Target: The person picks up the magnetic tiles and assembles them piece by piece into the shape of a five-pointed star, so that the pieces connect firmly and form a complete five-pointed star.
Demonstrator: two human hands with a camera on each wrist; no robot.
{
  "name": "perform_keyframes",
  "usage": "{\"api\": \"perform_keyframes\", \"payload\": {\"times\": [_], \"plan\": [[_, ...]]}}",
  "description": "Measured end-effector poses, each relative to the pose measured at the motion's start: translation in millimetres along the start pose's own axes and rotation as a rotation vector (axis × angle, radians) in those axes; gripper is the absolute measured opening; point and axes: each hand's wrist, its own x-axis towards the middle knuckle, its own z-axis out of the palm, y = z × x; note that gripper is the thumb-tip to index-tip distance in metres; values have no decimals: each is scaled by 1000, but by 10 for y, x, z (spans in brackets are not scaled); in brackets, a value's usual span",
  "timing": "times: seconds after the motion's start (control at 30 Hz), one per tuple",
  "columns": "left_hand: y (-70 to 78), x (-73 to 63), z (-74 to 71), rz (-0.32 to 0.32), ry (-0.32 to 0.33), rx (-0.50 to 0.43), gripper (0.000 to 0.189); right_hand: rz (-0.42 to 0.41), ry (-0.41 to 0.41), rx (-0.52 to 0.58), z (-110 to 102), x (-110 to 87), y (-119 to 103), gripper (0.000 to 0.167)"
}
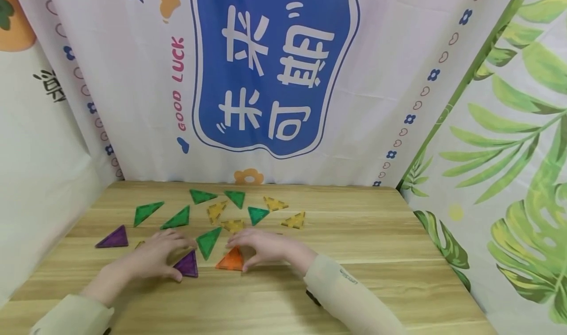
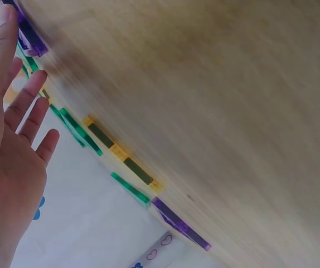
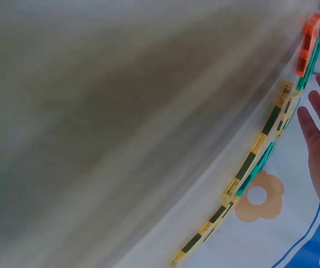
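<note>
My left hand [image 1: 155,257] is over the table at the left, its thumb at the near corner of a purple triangle tile [image 1: 189,265] and its fingers loosely spread beyond it. In the left wrist view the fingers are apart and fairly straight. Farther right, my right hand [image 1: 263,246] reaches in from the side, with the thumb beside an orange triangle tile [image 1: 230,260] and the fingers extended above it. Whether either thumb touches its tile is hard to tell. Between the two hands lies a green triangle tile [image 1: 208,241].
Beyond the hands, several green tiles [image 1: 177,219] and yellow tiles [image 1: 293,220] lie scattered flat on the wooden table [image 1: 376,256]. Another purple tile [image 1: 114,237] rests at the left. A printed curtain [image 1: 372,79] hangs behind the table's far edge.
</note>
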Motion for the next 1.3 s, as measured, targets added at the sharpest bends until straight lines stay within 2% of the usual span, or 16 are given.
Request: {"api": "perform_keyframes", "payload": {"times": [0.2,0.37,0.57,0.8,0.97,1.07,1.3], "plan": [[-21,42,30,-16,-34,-76,71,-48,-92,11,-19,99,8,65],[-59,58,62,-14,-42,-110,66,-77,-116,22,-26,114,18,60],[-99,70,89,-34,-58,-180,62,-46,-103,4,5,88,27,61],[-113,66,90,-41,-77,-248,61,36,-74,-3,40,45,-5,64],[-134,112,72,-55,-99,-281,60,47,-37,19,56,33,3,62],[-155,138,64,-53,-112,-303,57,84,-40,93,55,4,8,55],[-128,205,26,0,-116,-362,35,246,8,408,52,-119,0,31]]}}
